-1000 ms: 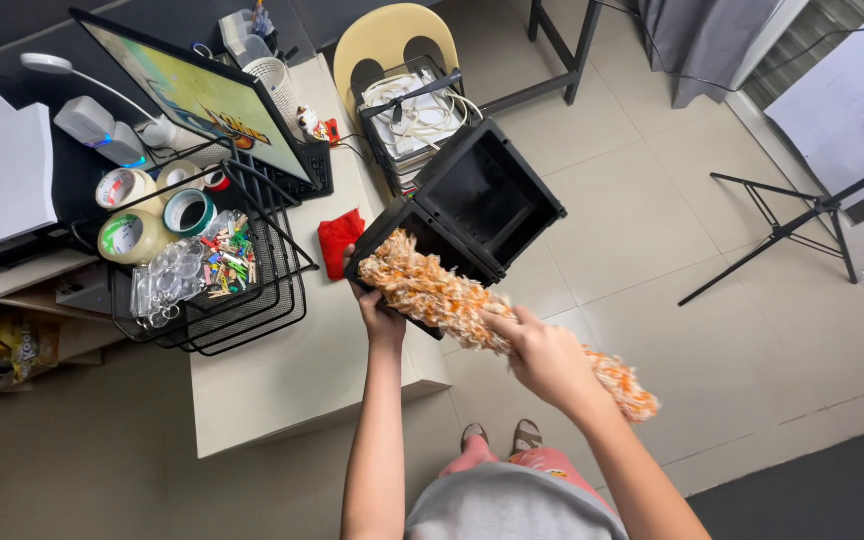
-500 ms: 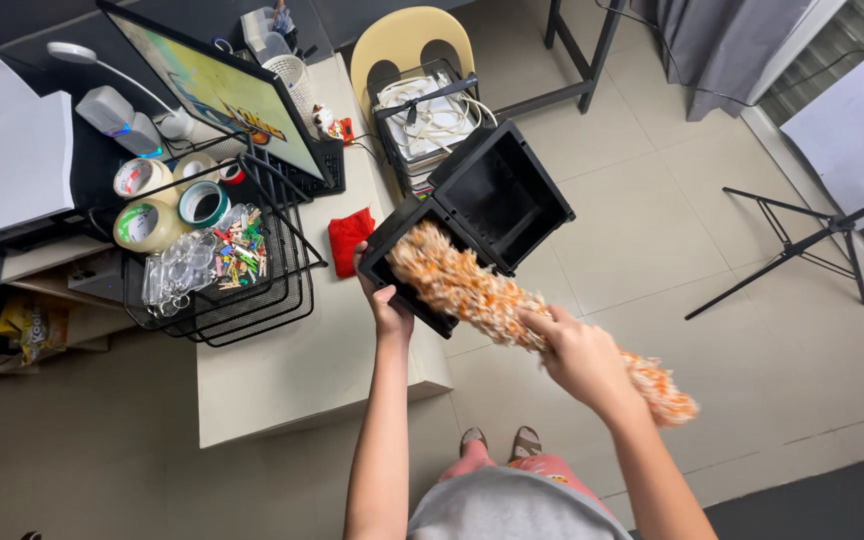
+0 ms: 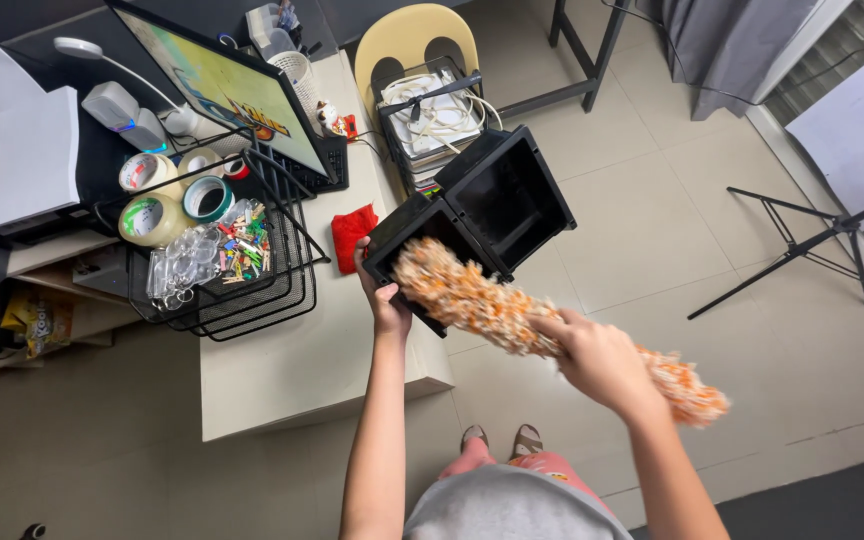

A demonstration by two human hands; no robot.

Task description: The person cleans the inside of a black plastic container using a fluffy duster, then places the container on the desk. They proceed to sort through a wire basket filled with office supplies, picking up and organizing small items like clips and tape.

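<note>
head view looks straight down on a person standing at the corner of a pale table (image 3: pixel 292 370). left hand (image 3: pixel 384 300) is closed around the near edge of a black open-fronted box (image 3: pixel 472 215) with two compartments, holding it tilted up off the table's right edge, over the tiled floor. right hand (image 3: pixel 600 360) is wrapped tight in a fist around the middle of a long fluffy orange-and-white duster (image 3: pixel 482 300); the duster's upper end lies against the mouth of the box's nearer compartment, and its other end sticks out past the wrist towards the floor. just left of the box a red cloth (image 3: pixel 350 232) lies on the table. further left stands a black wire basket (image 3: pixel 252 270) with tape rolls and small coloured bits, and behind it a monitor (image 3: pixel 222 85). a yellow chair (image 3: pixel 417 45) stacked with cables stands behind the box.
</note>
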